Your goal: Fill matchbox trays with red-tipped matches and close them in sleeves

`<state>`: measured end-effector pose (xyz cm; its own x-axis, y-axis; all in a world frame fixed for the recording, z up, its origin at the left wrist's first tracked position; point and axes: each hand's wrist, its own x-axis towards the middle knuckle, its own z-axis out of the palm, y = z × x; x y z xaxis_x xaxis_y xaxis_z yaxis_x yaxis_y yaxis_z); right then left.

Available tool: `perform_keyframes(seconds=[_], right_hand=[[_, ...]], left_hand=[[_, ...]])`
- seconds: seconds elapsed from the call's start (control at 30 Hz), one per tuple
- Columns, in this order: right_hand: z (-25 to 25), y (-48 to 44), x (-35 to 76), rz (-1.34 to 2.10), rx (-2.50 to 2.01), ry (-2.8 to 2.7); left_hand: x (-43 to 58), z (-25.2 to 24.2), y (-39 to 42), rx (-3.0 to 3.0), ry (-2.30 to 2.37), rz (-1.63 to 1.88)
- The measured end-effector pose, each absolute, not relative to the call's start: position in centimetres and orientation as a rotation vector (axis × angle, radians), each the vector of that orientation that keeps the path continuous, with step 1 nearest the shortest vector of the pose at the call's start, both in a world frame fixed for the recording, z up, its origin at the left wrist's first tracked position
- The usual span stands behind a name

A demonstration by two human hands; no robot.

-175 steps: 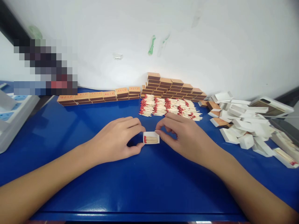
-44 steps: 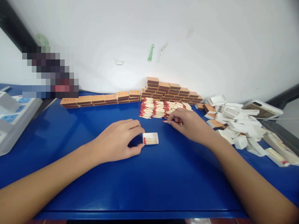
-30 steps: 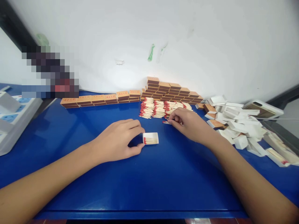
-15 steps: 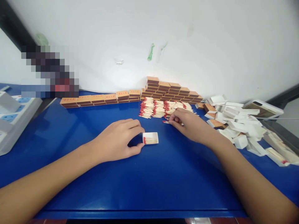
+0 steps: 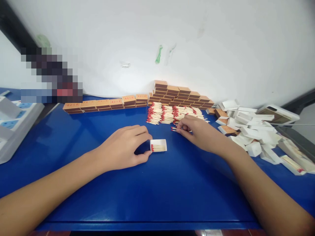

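Note:
Between the thumb and fingers of my left hand (image 5: 128, 146) is the left end of a small white matchbox tray (image 5: 162, 142), resting on the blue table. Several red-tipped matches (image 5: 158, 148) lie in it side by side, heads to the left. My right hand (image 5: 193, 129) is closed in a pinch at the front edge of the match pile (image 5: 167, 114). A few matches (image 5: 173, 128) stick out to the left at its fingertips, heads leftward. The fingers hide the rest of their sticks.
Orange matchboxes (image 5: 182, 95) are stacked against the wall, with a low row of matchboxes (image 5: 95, 104) running left. White trays (image 5: 248, 123) lie heaped at right beside a phone (image 5: 278, 113). A power strip (image 5: 22, 121) sits at the left edge.
My right hand has shifted very slightly left at the pile, and more match heads show by its fingertips. My left hand and the tray have stayed in place.

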<state>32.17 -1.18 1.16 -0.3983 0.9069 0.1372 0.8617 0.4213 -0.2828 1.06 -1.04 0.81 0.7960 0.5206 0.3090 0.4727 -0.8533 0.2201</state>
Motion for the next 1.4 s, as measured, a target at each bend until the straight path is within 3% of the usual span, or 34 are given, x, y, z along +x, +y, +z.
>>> perform_keyframes(seconds=[1.4], right_hand=[[0.64, -0.89, 32.48, 0.245, -1.497, -2.369]], left_hand=[[1.03, 0.82, -1.24, 2.845, 0.739, 0.685]])
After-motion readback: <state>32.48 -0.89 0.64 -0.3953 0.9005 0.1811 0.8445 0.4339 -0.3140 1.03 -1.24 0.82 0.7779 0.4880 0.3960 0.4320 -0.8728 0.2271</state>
